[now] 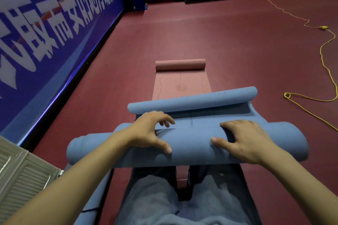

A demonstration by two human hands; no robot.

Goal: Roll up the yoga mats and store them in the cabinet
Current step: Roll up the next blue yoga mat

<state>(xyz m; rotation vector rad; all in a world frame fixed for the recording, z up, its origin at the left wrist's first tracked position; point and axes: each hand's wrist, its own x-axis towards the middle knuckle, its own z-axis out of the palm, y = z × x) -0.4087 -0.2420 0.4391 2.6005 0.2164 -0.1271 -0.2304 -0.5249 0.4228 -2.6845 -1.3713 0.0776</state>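
The blue mat (pixel 186 144) is mostly a fat roll lying across the floor (pixel 237 42) right in front of the knees, with its far end curled back on itself. Both the left hand (pixel 148 131) and right hand (pixel 245 139) rest on top, fingers spread and bent over the roll, probably to keep it tight while pushing. Beyond it, a pink mat (pixel 181 82) lies half rolled, and a grey cabinet (pixel 20 175) sits at the lower left.

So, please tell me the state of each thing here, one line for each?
Blue mat: mostly rolled, far end curled back.
Pink mat: flat on the floor, far end rolled.
Left hand: on the blue roll, fingers curled.
Right hand: on the blue roll, fingers curled.
Rope: loose on the floor.
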